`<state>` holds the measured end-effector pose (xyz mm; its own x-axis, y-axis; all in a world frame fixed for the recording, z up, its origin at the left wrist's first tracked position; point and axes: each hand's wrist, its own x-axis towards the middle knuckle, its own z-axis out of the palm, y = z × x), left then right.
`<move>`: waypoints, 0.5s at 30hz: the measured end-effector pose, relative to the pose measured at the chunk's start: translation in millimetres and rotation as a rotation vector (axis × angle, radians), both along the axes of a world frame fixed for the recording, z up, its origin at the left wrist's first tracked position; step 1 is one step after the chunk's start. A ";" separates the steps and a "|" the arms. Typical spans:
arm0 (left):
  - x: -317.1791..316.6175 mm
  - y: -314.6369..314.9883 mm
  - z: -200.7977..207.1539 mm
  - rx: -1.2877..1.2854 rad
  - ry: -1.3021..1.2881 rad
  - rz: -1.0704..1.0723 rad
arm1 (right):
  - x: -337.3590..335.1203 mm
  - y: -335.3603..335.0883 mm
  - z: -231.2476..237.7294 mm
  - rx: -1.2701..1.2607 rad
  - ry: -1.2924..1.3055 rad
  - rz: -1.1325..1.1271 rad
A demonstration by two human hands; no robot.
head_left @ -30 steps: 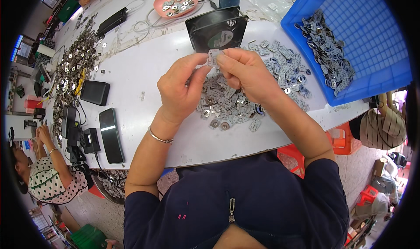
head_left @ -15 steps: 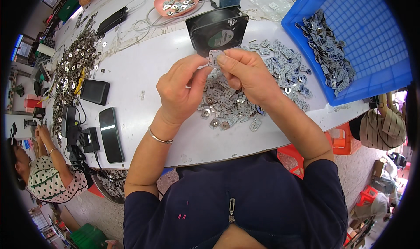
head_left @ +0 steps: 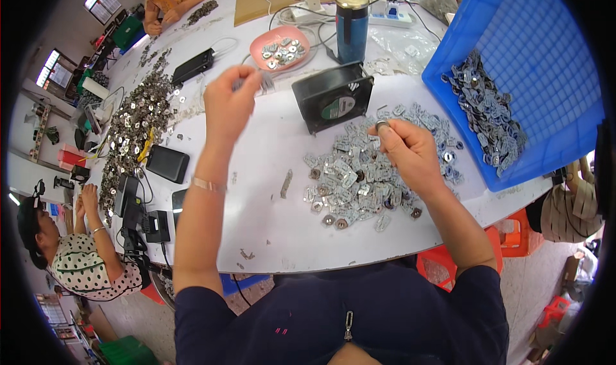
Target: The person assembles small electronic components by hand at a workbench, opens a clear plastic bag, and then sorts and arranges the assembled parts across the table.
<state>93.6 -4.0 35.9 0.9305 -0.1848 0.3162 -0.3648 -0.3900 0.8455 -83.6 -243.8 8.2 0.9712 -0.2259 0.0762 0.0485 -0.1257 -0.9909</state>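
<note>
Grey rounded metal piece [head_left: 382, 123] pinched by right hand [head_left: 409, 150], right of square black fan [head_left: 333, 100]; left hand [head_left: 231, 98] leftward (grip unclear): likely piece-handling, next needing precision.

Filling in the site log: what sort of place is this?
Most likely a parts workshop: a heap of small metallic parts lies on the white table, a blue plastic crate holds similar pieces, and a co-worker is at left.

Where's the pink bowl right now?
The pink bowl sits on the table near the head view's top, slightly left of centre, with the blue flask to its right and the left hand to its lower left.
</note>
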 end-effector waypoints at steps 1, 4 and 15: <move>32.2 0.5 -5.0 -0.019 -0.030 -0.040 | 2.1 1.1 -0.6 -0.007 0.010 -0.025; 94.0 -8.3 -8.0 -0.008 0.044 -0.119 | 4.5 -1.5 -7.6 -0.013 -0.059 0.018; -27.3 16.3 8.8 -0.047 0.293 -0.232 | -4.5 -0.7 -12.3 -0.134 -0.120 0.138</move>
<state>66.3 12.3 44.7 0.9177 -0.3933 0.0561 -0.1790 -0.2834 0.9422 -88.1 -244.5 -4.2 0.9744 -0.0720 0.2132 0.1906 -0.2397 -0.9520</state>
